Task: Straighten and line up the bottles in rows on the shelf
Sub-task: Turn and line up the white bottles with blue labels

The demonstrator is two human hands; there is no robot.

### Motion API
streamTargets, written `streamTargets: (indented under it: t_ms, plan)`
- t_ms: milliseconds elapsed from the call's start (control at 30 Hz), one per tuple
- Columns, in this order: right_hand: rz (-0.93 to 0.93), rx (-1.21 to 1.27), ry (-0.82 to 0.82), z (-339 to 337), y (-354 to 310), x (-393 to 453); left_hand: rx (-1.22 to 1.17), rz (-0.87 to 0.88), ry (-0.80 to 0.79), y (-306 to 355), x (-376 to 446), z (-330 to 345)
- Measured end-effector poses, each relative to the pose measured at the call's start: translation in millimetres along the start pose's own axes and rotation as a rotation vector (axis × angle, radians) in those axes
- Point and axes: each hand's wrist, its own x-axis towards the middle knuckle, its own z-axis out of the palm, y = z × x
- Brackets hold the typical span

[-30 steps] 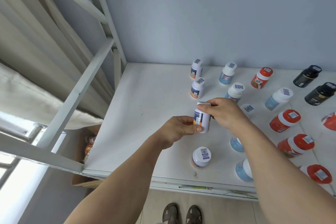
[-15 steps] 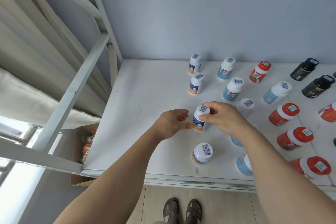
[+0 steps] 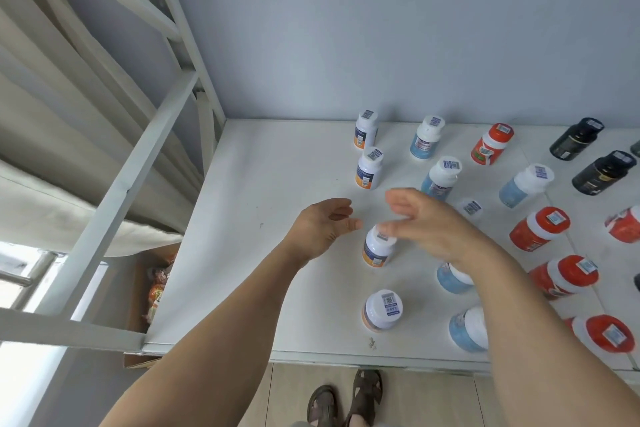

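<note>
The white shelf fills the middle and right of the frame, its top scuffed with a few small marks, and it runs back to a pale blue-grey wall. White metal frame bars slant down the left side of the frame, with beige curtain cloth behind them. At lower left, under the shelf edge, sits a cardboard box with orange packets in it. At the bottom centre a pair of dark sandals stands on a pale floor.

The bottles stand upright in loose columns running away from the front edge. The leftmost column is white bottles with orange-and-blue labels: one at the back, one in front of it, one in the middle and one nearest the front edge. Each white cap carries a small barcode sticker. To the right come blue-labelled bottles, then red bottles with white collars, and black bottles in the upper right.

Both hands hover over the middle white bottle, gripping nothing. The left hand is just left of its cap, fingers loosely curved. The right hand is blurred, fingers stretched leftward over the cap; I cannot tell if they touch it.
</note>
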Motion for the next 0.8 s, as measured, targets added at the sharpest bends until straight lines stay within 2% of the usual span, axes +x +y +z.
streamTargets:
  t_ms: [167, 367, 567, 667, 800]
  plan:
    - [-0.083, -0.043, 0.167, -24.1, -34.4, 56.6, 0.002, -0.001, 0.1, 11.1, 24.4, -0.2]
    - [-0.086, -0.319, 0.075, -21.3, -33.4, 110.4, 0.103, 0.005, 0.178, 17.6, 58.6, 3.8]
    - [-0.087, -0.312, 0.102, -27.4, -25.7, 122.4, 0.104, -0.011, 0.128, 24.7, 77.2, 5.4]
    - [-0.115, -0.28, 0.048, -34.1, -35.9, 121.6, 0.076, 0.023, 0.049, 29.4, 84.0, 3.5]
    - [-0.125, -0.242, 0.069, -41.1, -45.0, 116.6, -0.048, 0.033, -0.062, 37.3, 84.5, 2.3]
